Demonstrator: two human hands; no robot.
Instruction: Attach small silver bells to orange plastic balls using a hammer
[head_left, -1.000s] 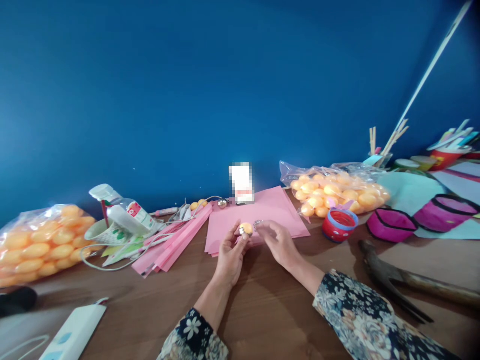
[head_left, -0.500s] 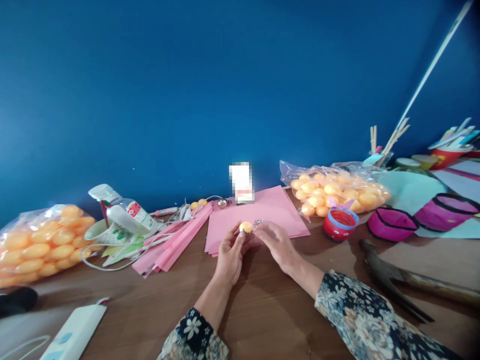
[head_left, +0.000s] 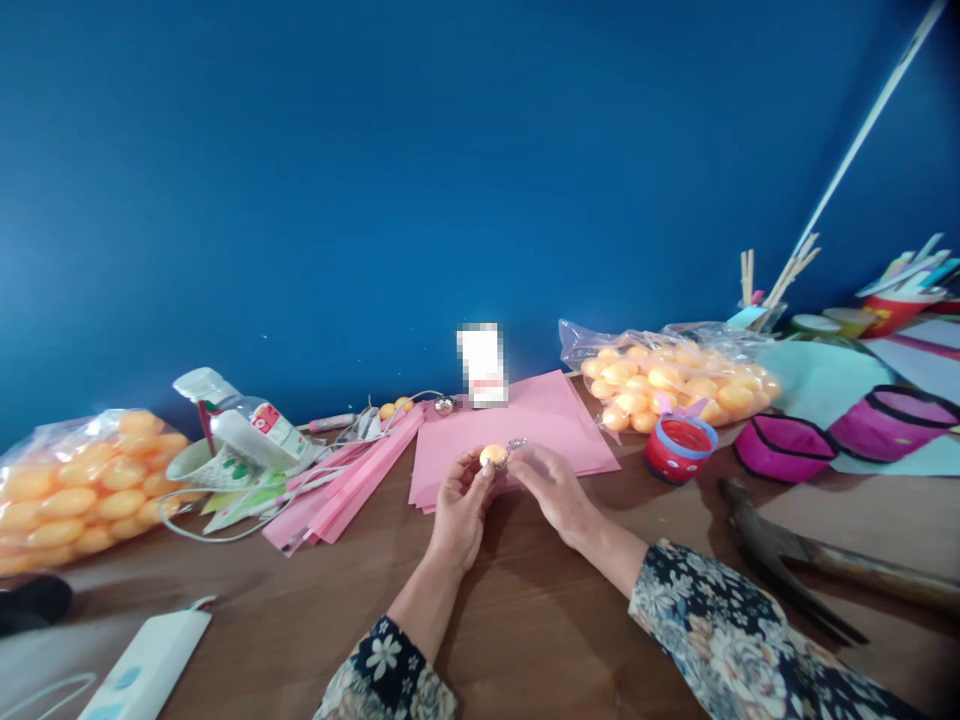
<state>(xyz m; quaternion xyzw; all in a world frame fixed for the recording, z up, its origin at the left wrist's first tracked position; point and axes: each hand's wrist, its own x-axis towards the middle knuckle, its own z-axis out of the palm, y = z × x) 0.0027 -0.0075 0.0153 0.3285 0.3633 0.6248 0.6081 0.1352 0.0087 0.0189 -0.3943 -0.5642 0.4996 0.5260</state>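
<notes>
The left hand (head_left: 459, 512) pinches a yellow ball (head_left: 493, 455), the right hand (head_left: 556, 492) a silvery piece (head_left: 517, 442), close handling seemingly calling next for steadiness.

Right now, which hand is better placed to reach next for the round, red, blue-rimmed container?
Probably the right hand: nearer the container, though it seems to hold a small silvery piece. The left hand is farther, pinching a round yellow object.
</notes>
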